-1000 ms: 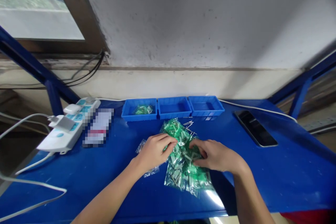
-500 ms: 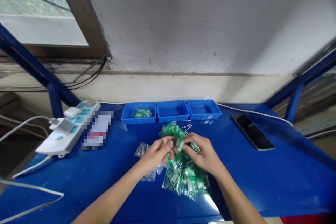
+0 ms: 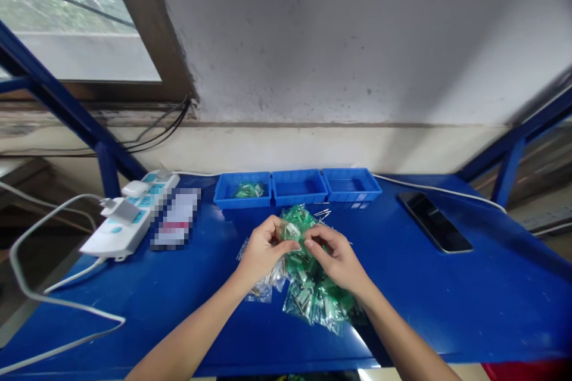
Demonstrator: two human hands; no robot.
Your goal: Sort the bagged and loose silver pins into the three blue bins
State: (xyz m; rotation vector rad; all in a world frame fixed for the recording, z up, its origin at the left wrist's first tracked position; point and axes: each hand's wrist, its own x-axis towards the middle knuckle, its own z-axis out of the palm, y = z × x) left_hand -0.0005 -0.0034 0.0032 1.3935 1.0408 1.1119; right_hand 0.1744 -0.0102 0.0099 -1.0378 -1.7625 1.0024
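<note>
Between thumb and fingers, my left hand (image 3: 263, 253) pinches a small green-tinted plastic bag (image 3: 292, 230) with pale parts inside. My right hand (image 3: 338, 257) is closed at the bag's right edge, thumb against fingers; the exact grip is partly hidden. Beneath both hands lies a pile of similar green bags (image 3: 308, 300), filled with small pale and metal-looking pieces. Several clear bags (image 3: 263, 290) with small parts lie beside the pile, partly behind my left hand. Loose thin metal pins (image 3: 322, 213) rest just beyond the pile.
Three joined blue bins stand by the wall; the left bin (image 3: 220, 197) holds green bags. A white power strip (image 3: 118, 232) with plugs and cables and a blurred-out item (image 3: 176, 220) are on the left. A black phone (image 3: 435, 223) lies on the right of the blue table (image 3: 482, 297).
The small bag was at my right fingertips with my left fingers loose beside it; now my left hand grips it as well. The whole view has shifted slightly.
</note>
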